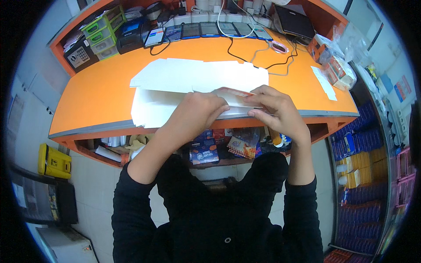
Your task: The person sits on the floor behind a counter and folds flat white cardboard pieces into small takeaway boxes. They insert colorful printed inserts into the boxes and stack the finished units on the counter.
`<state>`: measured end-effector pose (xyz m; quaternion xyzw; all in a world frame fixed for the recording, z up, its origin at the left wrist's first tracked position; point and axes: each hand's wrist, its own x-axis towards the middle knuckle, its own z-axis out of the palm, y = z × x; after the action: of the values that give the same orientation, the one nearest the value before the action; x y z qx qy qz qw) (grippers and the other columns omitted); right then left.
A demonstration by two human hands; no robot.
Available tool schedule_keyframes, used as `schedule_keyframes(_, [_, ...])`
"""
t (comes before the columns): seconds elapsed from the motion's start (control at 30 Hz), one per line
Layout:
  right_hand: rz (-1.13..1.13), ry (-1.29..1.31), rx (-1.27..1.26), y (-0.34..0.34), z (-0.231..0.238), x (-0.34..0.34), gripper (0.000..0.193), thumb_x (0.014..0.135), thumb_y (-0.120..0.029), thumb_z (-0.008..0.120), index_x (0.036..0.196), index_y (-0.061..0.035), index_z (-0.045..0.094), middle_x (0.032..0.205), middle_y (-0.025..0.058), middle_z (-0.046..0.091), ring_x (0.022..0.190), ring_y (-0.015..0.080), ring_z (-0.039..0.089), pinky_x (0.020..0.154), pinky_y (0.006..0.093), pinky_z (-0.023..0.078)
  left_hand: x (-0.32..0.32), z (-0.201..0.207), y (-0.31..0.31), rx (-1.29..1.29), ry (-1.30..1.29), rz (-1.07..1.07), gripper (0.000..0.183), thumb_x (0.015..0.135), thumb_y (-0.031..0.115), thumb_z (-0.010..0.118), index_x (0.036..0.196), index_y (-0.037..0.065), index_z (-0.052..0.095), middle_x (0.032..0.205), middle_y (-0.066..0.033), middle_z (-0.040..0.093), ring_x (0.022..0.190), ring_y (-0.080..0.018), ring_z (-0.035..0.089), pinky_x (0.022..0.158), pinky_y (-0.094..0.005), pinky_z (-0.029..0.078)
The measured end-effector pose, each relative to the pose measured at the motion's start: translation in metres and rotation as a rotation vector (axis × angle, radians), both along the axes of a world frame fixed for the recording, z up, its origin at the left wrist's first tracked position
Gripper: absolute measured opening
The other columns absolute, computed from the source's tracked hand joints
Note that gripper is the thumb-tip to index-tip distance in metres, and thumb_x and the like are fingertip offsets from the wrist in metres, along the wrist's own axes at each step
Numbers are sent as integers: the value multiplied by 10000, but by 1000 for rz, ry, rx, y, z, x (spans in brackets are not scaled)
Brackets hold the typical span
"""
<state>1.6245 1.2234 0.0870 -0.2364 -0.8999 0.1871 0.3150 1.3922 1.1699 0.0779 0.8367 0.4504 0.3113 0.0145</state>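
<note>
A large white sheet of folded cardboard (171, 72), shaped like an unfolded box, lies at the front of the orange table, with its near part bent upward. My left hand (201, 108) is closed over the middle of the cardboard, its fingers curled and its thumb toward the right. A flap with an orange-and-white printed face (237, 93) stands tilted between my hands. My right hand (278, 109) grips the right end of that flap between thumb and fingers. The fold under my fingers is partly hidden.
Several phones (190, 30) stand in a row along the back of the orange table (94, 94). Green drawers (98, 35) and a small safe (81, 57) are at the far left. Cables, a pink tape roll (279, 47) and plastic-wrapped boxes (337, 72) are at the right.
</note>
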Motion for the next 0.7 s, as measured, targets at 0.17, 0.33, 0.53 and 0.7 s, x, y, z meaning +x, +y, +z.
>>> schedule_keyframes(0.17, [-2,-13,-1,5,-1,-1,226,760,-113,684,967,-22,679,903,99,619,812,224,617,708,299,499,4,2,2,-1,-46,46,156,824,158,643,825,9,691,726,-144,662,640,-270,643,622,-328,502])
schedule_keyframes(0.33, [-80,-6,130,1,-3,-8,153,775,-47,650,925,-33,680,884,90,624,801,224,625,703,302,503,11,5,-5,166,-18,55,139,795,152,659,853,30,693,846,-151,661,754,-275,646,662,-344,509])
schedule_keyframes(0.53, [-226,234,402,9,8,-8,110,776,-50,608,862,-100,657,908,56,631,796,248,632,641,313,504,27,-7,-18,317,44,-53,233,769,170,674,953,29,661,1002,-128,617,926,-298,606,781,-364,511])
schedule_keyframes(0.7, [-130,-17,332,8,8,1,175,764,12,573,894,-57,668,953,94,645,835,258,640,725,312,512,5,-11,5,-3,16,4,201,794,184,662,891,9,675,969,-143,661,862,-281,634,781,-350,505])
